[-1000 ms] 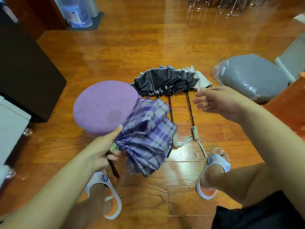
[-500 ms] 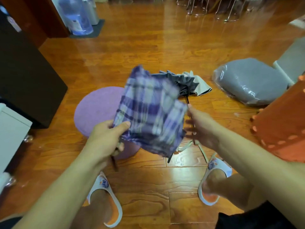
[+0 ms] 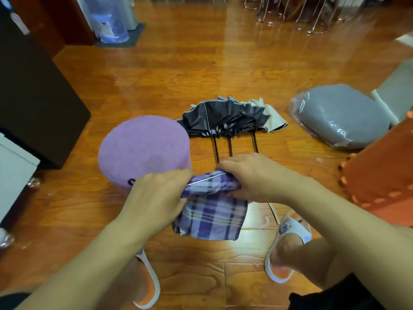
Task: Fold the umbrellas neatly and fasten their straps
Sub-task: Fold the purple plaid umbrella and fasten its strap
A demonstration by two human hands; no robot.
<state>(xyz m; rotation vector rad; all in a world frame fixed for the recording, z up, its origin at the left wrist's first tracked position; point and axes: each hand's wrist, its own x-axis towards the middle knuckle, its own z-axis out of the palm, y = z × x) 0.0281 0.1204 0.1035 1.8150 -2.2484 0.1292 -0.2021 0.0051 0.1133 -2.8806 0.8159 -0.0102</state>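
A purple plaid umbrella [image 3: 211, 211] lies sideways between my hands, low over the wooden floor, its loose canopy hanging down. My left hand [image 3: 156, 195] grips its left end, the handle hidden under my palm. My right hand [image 3: 252, 175] clutches the bunched fabric at the right end. A thin metal rib shows along the top between both hands. Beyond my hands, three unfolded umbrellas [image 3: 225, 117] lie side by side on the floor with dark canopies, one showing beige fabric, and black shafts pointing toward me.
A round purple stool [image 3: 143, 148] stands just left of my hands. A grey cushion in plastic wrap [image 3: 339, 115] lies at the right, an orange seat [image 3: 380, 175] nearer. A dark cabinet [image 3: 33, 97] fills the left. My slippered feet [image 3: 288, 247] rest on the floor.
The plaid umbrella came up from my left hand alone, then turned sideways and lowered. My right hand reached in from the right and took hold of its fabric end.
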